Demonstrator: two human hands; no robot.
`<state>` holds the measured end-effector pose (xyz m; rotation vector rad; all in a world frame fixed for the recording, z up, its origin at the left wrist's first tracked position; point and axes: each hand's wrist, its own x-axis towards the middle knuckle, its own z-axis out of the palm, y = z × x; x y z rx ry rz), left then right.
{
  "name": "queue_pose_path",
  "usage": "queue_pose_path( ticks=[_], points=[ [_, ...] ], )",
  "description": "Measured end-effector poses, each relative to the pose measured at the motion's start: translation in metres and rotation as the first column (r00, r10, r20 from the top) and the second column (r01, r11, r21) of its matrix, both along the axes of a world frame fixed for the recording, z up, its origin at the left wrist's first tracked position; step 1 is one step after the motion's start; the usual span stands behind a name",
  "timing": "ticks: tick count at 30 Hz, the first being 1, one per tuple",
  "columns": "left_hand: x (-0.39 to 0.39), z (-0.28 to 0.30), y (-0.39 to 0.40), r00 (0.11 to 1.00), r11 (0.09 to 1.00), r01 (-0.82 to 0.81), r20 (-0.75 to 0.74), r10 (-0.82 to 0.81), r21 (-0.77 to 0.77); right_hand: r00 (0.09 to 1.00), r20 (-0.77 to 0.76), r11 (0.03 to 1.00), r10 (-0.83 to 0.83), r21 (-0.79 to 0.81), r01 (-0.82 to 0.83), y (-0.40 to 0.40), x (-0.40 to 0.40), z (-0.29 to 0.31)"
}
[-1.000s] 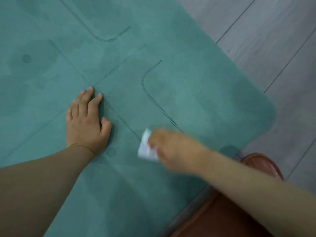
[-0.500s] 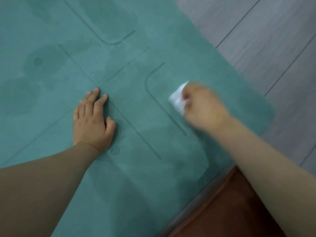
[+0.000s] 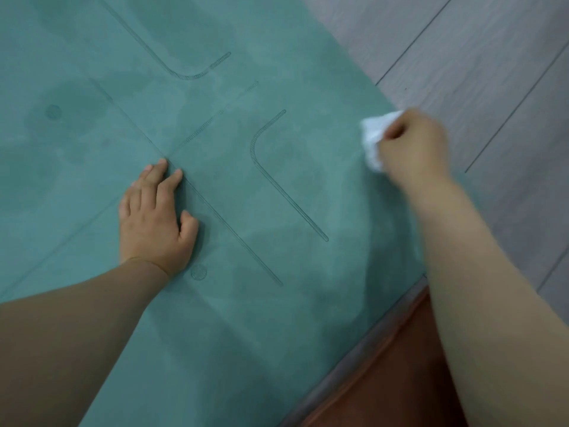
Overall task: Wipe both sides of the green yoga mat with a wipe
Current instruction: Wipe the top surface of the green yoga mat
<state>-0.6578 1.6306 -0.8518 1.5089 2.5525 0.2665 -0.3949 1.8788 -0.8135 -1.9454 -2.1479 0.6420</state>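
Mat [image 3: 277,303] flat on grey floor [image 3: 492,72], printed face up with damp patches showing; wipe [image 3: 374,140] bunched at mat's right edge, clamped in right hand [image 3: 412,149] with fingers curled round it. Left hand [image 3: 157,220] lies flat, fingers straight, pressing mid-mat, well apart from wipe. Best practice, likely: keep that anchor down, overlap strokes, run clear past the edge.

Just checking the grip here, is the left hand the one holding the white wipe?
No, the left hand rests flat on the green yoga mat, while the right hand grips the white wipe.
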Motion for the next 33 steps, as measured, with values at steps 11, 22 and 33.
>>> queue_pose_path(
  ticks=[11, 22, 33],
  points=[
    [0.0, 0.001, 0.001, 1.0, 1.0, -0.006, 0.006, 0.006, 0.027, 0.813, -0.005, 0.803, 0.582, -0.154, -0.576, -0.027, -0.001, 0.02],
    [0.0, -0.001, 0.0, 1.0, 0.999, -0.003, -0.005, 0.003, 0.049, 0.287, -0.157, 0.207, 0.945, -0.395, -0.895, -0.171, 0.011, 0.026],
    [0.001, -0.001, 0.001, 1.0, 0.998, 0.001, 0.003, -0.001, 0.056, 0.896, 0.015, 0.887, 0.443, -0.154, -0.436, -0.039, 0.035, 0.029]
  ],
)
